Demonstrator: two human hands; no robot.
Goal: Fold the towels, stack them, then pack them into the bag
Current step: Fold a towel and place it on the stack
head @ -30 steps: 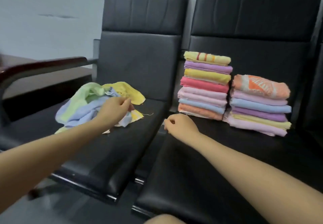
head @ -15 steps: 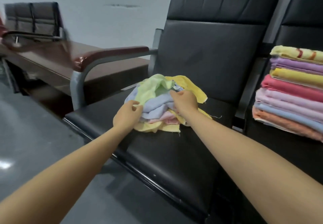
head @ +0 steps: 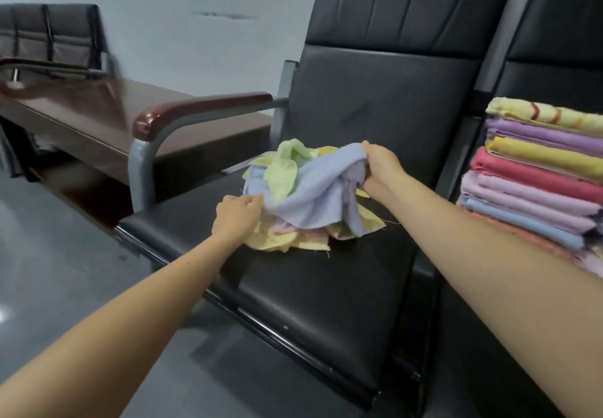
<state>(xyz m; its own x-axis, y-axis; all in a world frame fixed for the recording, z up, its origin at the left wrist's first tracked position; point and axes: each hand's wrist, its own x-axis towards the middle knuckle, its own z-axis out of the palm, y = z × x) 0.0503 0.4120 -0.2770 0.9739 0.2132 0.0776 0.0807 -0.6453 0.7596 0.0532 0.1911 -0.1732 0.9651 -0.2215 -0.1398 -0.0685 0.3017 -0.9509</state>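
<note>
Since half a second ago the right hand (head: 380, 166) has lifted the lilac towel (head: 318, 195) off the pile (head: 293, 238) on the seat (head: 326, 287), fingers clamped, while the left hand (head: 236, 215) pinches its near-left edge; best find two corners and shake it flat.

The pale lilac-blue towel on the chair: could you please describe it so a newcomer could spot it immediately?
Find the black padded chair seat beside the brown armrest. On it lies a loose heap of unfolded towels. The pale lilac-blue towel is the topmost, lifted off the yellow and pink ones, gripped by the right hand and left hand.
</note>
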